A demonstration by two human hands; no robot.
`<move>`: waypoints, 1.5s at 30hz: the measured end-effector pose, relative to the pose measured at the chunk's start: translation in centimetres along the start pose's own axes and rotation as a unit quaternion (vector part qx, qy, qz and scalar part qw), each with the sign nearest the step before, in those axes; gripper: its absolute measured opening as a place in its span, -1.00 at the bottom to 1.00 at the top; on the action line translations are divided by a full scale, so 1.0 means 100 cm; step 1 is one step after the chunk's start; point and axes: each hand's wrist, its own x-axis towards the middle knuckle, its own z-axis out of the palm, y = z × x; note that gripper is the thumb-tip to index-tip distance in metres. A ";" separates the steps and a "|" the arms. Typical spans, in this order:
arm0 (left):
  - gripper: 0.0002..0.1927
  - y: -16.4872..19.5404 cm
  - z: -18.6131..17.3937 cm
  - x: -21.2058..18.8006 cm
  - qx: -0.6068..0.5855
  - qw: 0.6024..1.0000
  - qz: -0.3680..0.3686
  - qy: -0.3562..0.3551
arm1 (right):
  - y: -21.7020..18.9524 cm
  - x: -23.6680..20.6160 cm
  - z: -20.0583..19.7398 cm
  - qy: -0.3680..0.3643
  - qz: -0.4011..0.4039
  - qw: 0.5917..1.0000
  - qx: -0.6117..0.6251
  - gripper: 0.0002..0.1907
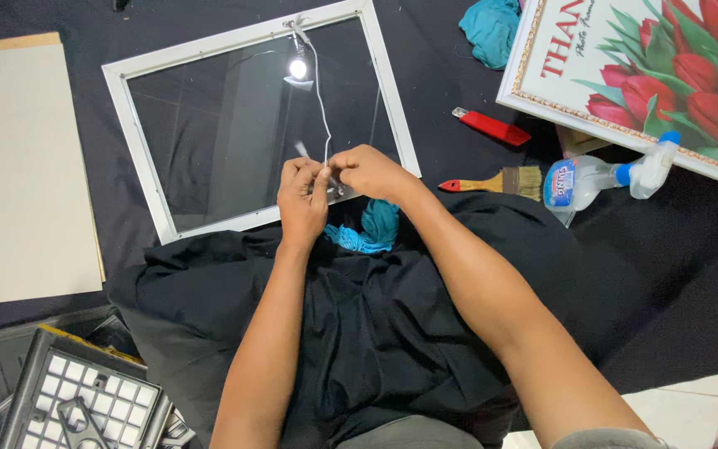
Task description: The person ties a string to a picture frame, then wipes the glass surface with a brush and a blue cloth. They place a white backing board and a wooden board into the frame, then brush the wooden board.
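At frame's (137, 141) near edge, both hands pinching cord (322, 108), L hand (302, 199), R hand (367, 173)

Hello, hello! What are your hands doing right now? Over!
Left hand and right hand together pinching white string at white frame bottom edge. Teal cloth just below. Nothing blocking.

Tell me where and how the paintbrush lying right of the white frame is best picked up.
Probably by its red-tipped wooden handle, coming from above. The paintbrush lies flat on the dark cloth, handle pointing left toward the white frame, bristles right beside the spray bottle. The handle end has free space around it.
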 end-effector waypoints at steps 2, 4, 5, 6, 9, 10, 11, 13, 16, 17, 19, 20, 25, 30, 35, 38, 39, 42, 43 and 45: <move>-0.89 0.001 0.000 0.000 0.017 1.000 0.021 0.008 | 0.005 0.002 0.002 -0.004 -0.022 1.000 0.010 -0.60; -0.89 0.000 -0.001 0.000 0.033 0.999 0.031 0.016 | 0.008 0.003 0.002 0.023 -0.045 0.998 -0.035 -0.55; -0.89 0.000 -0.001 0.000 0.039 0.999 0.030 0.018 | 0.010 0.003 0.002 0.053 -0.057 0.993 -0.084 -0.54; -0.89 0.000 -0.001 0.001 0.045 0.998 0.030 0.019 | 0.011 0.002 0.002 0.084 -0.068 0.985 -0.134 -0.53; -0.88 -0.001 -0.002 0.002 0.064 0.997 0.034 0.028 | 0.013 0.000 0.001 0.059 -0.052 0.980 -0.183 -0.38; -0.88 -0.001 -0.001 0.002 0.059 0.998 0.021 0.027 | 0.013 -0.001 0.001 0.060 -0.040 0.979 -0.191 -0.44; -0.88 -0.001 -0.001 0.002 0.055 0.998 0.009 0.028 | 0.013 -0.001 0.001 0.061 -0.029 0.978 -0.199 -0.50; -0.87 -0.001 -0.001 0.003 0.054 0.998 0.000 0.028 | 0.013 -0.002 0.003 0.071 -0.029 0.975 -0.209 -0.65; -0.87 0.000 -0.001 0.002 0.052 0.998 0.005 0.025 | 0.011 -0.001 0.004 0.092 -0.046 0.977 -0.186 -0.79; -0.87 0.000 -0.001 0.002 0.048 0.999 0.003 0.024 | 0.010 0.000 0.005 0.092 -0.042 0.982 -0.160 -0.79; -0.86 0.001 -0.002 0.002 0.040 0.999 -0.004 0.021 | 0.007 0.001 0.006 0.070 -0.053 0.987 -0.135 -0.77; -0.86 0.001 -0.002 0.002 0.037 0.999 -0.010 0.018 | 0.005 0.001 0.007 0.049 -0.066 0.987 -0.136 -0.73; -0.84 0.000 -0.001 0.003 0.028 0.999 -0.030 0.013 | -0.001 -0.002 0.014 -0.011 -0.038 0.982 -0.187 -0.68; -0.83 -0.002 -0.001 0.002 0.042 0.999 -0.011 0.016 | 0.003 -0.002 0.018 0.039 -0.075 0.976 -0.198 -0.71; -0.84 -0.005 -0.001 0.003 0.044 0.998 -0.024 0.038 | 0.007 0.000 0.003 0.074 -0.029 0.966 -0.244 -0.78; -0.85 -0.006 -0.001 0.004 0.045 0.998 -0.029 0.035 | 0.002 -0.003 -0.008 0.086 0.060 0.952 -0.289 -0.80; -0.84 -0.007 -0.001 0.003 0.046 0.998 -0.029 0.033 | -0.001 -0.004 -0.011 0.095 0.089 0.942 -0.309 -0.81; -0.84 -0.007 0.000 0.003 0.047 0.998 -0.003 0.039 | -0.009 -0.007 -0.020 0.124 0.070 0.938 -0.315 -0.79; -0.84 -0.007 0.000 0.002 0.044 0.998 -0.012 0.036 | -0.012 -0.007 -0.021 0.144 0.104 0.935 -0.307 -0.78; -0.83 -0.006 0.000 0.002 0.035 0.999 -0.029 0.030 | -0.016 -0.008 -0.023 0.187 0.172 0.923 -0.289 -0.75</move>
